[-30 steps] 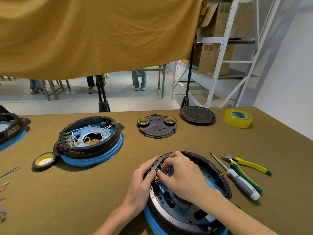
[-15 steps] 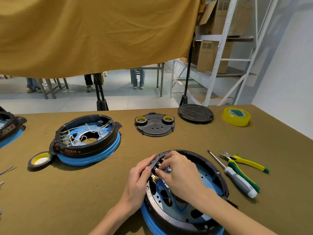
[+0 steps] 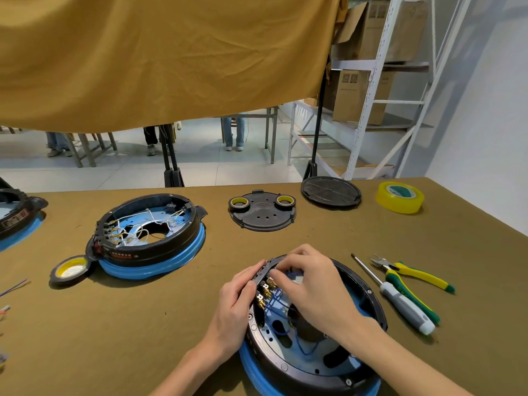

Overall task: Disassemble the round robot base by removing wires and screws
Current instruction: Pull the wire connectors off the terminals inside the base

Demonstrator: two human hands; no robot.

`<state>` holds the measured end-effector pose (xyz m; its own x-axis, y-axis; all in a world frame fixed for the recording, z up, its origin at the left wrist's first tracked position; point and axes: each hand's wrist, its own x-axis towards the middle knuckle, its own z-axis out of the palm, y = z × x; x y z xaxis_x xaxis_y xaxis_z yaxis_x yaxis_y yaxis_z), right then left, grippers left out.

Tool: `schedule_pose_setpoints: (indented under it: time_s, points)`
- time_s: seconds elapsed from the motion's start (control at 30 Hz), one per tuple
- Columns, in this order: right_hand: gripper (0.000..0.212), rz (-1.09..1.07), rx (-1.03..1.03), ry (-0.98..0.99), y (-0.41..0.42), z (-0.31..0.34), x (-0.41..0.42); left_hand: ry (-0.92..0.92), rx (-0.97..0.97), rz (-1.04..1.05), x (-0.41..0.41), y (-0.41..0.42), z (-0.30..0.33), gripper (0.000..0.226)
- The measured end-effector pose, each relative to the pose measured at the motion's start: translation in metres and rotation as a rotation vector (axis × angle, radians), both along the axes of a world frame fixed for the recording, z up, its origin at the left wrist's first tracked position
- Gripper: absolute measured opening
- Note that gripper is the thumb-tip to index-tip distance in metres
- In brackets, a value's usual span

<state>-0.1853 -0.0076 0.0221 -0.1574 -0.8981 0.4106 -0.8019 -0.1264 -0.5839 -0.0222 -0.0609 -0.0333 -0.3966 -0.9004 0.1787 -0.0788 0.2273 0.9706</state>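
A round robot base (image 3: pixel 288 364) with a black rim and a blue skirt lies open at the near edge of the table. Blue wires (image 3: pixel 275 302) run inside it to brass terminals (image 3: pixel 264 294) on its left rim. My left hand (image 3: pixel 234 307) grips the outside of that rim. My right hand (image 3: pixel 308 284) reaches in from above, fingertips pinched at the terminals, around a wire end as far as I can see. Its palm hides the upper part of the base.
A second base (image 3: pixel 148 238) with white wires sits at the left. A screwdriver (image 3: pixel 400 298) and yellow-green cutters (image 3: pixel 414 274) lie to the right. A black cover plate (image 3: pixel 263 212), a black disc (image 3: pixel 331 191), yellow tape (image 3: pixel 400 197) and a tape roll (image 3: pixel 71 268) lie around.
My right fingertips have shifted slightly along the terminal row on the left rim. The left hand keeps its hold on the rim, and the view has drifted a little.
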Motion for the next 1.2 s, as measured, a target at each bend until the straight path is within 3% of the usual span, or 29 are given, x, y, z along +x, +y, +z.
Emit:
schedule_pose_setpoints:
  time_s: [0.27, 0.7, 0.77, 1.03, 1.2]
  points:
    - [0.017, 0.068, 0.117, -0.761, -0.023, 0.034, -0.030, 0.009, -0.011, 0.019, -0.001, 0.001, 0.001, 0.050]
    - [0.012, -0.164, 0.332, -1.045, -0.060, 0.042, -0.128, 0.043, 0.007, -0.008, 0.001, -0.001, -0.001, 0.049]
    - [0.005, -0.204, 0.362, -0.917, -0.065, 0.038, -0.145, 0.053, 0.010, -0.015, 0.001, -0.002, -0.002, 0.049]
    - [0.055, -0.302, 0.447, -0.408, -0.085, -0.005, -0.160, 0.060, 0.000, -0.037, 0.000, -0.005, -0.008, 0.052]
    - [0.048, -0.294, 0.363, 0.048, -0.076, -0.018, -0.160, 0.065, 0.000, -0.035, 0.000, -0.007, -0.011, 0.050]
